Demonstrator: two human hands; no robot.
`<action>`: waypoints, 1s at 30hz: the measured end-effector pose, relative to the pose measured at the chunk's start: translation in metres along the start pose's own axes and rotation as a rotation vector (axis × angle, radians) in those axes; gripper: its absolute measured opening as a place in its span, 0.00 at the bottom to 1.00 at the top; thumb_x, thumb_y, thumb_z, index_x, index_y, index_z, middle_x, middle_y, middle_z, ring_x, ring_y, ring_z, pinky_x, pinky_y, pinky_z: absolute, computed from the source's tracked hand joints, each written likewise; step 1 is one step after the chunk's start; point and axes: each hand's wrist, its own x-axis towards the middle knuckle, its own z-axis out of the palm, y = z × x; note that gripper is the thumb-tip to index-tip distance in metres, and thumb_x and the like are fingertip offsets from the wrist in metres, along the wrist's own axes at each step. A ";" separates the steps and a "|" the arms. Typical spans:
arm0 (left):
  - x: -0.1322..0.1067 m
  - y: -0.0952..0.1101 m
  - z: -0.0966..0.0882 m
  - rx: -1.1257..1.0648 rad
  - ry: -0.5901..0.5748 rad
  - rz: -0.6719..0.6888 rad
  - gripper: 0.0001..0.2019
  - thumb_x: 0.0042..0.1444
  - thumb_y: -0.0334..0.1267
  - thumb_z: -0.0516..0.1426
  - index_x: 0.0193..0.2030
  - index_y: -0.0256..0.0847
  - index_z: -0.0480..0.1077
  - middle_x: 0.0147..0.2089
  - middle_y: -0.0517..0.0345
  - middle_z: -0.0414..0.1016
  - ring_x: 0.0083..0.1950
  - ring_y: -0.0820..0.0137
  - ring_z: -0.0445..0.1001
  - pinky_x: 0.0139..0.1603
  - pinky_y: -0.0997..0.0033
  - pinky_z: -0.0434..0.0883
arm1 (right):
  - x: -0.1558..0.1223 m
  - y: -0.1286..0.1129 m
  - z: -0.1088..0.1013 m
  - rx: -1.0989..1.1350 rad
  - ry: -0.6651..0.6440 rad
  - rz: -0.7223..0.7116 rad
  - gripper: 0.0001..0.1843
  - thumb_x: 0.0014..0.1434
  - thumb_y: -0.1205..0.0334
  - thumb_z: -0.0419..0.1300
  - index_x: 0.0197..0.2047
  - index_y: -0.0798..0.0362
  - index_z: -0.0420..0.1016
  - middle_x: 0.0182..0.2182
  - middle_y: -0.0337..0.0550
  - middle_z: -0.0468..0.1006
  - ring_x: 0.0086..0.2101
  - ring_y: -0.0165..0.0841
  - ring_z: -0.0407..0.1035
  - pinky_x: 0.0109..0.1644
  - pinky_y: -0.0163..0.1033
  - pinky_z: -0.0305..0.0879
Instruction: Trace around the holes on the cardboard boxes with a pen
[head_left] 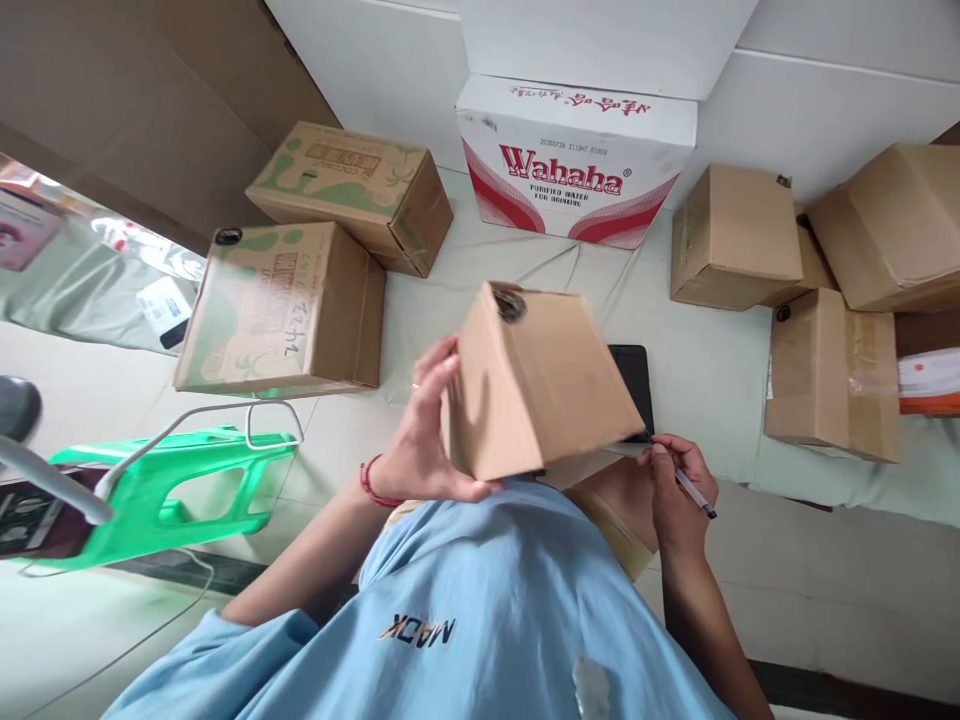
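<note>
A small plain cardboard box (536, 375) is held tilted against my chest, over my light blue shirt (480, 610). My left hand (420, 440), with a red bracelet at the wrist, lies flat on the box's left side with fingers spread. My right hand (675, 480) is closed round a thin pen-like tool (696, 495). Its tip touches the box's lower right edge, where a flap sticks out. A black flat device (636, 385) lies partly hidden behind the box.
A white and red Wahaha carton (574, 160) stands at the back. Two green-printed cartons (289, 305) (352, 190) sit to the left. Three brown boxes (735, 235) (832, 375) (892, 225) are on the right. A green plastic stool (172, 490) is at left.
</note>
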 end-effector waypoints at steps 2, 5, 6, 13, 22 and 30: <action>-0.001 0.002 0.013 -0.012 -0.084 0.166 0.75 0.32 0.67 0.78 0.82 0.62 0.40 0.82 0.34 0.45 0.83 0.28 0.52 0.75 0.25 0.62 | -0.002 0.000 -0.002 0.021 0.027 -0.025 0.19 0.62 0.43 0.66 0.44 0.51 0.78 0.26 0.37 0.77 0.29 0.35 0.72 0.35 0.40 0.67; -0.003 0.006 0.020 0.009 -0.173 0.250 0.72 0.38 0.63 0.77 0.83 0.62 0.39 0.83 0.35 0.36 0.83 0.26 0.48 0.75 0.23 0.61 | -0.001 -0.008 -0.001 0.108 0.066 -0.074 0.17 0.64 0.44 0.65 0.36 0.50 0.74 0.22 0.32 0.69 0.23 0.29 0.63 0.29 0.37 0.58; -0.004 0.006 0.020 0.013 -0.191 0.244 0.71 0.39 0.63 0.76 0.84 0.61 0.38 0.83 0.34 0.34 0.83 0.25 0.46 0.75 0.23 0.61 | 0.001 -0.014 0.000 0.163 0.097 -0.091 0.16 0.64 0.46 0.65 0.34 0.50 0.72 0.22 0.32 0.67 0.22 0.27 0.60 0.28 0.37 0.55; -0.007 0.007 0.007 -0.009 -0.263 0.207 0.72 0.42 0.58 0.77 0.85 0.60 0.35 0.84 0.33 0.33 0.85 0.26 0.40 0.76 0.23 0.60 | 0.013 -0.112 0.008 0.432 0.122 -0.313 0.08 0.60 0.56 0.64 0.33 0.47 0.69 0.21 0.28 0.59 0.18 0.24 0.53 0.24 0.35 0.51; -0.014 0.001 -0.002 -0.166 -0.303 0.185 0.68 0.49 0.48 0.75 0.86 0.58 0.34 0.87 0.38 0.24 0.87 0.30 0.28 0.80 0.21 0.50 | 0.016 -0.179 0.076 0.579 -0.772 -0.276 0.05 0.60 0.60 0.69 0.35 0.49 0.78 0.24 0.31 0.69 0.21 0.23 0.56 0.24 0.32 0.52; -0.004 0.042 -0.024 -0.799 -0.044 -0.225 0.39 0.66 0.69 0.57 0.78 0.58 0.61 0.84 0.54 0.55 0.88 0.43 0.42 0.86 0.33 0.43 | -0.020 -0.155 0.106 0.620 -0.595 -0.292 0.05 0.69 0.57 0.64 0.40 0.47 0.75 0.27 0.31 0.68 0.22 0.24 0.59 0.28 0.33 0.60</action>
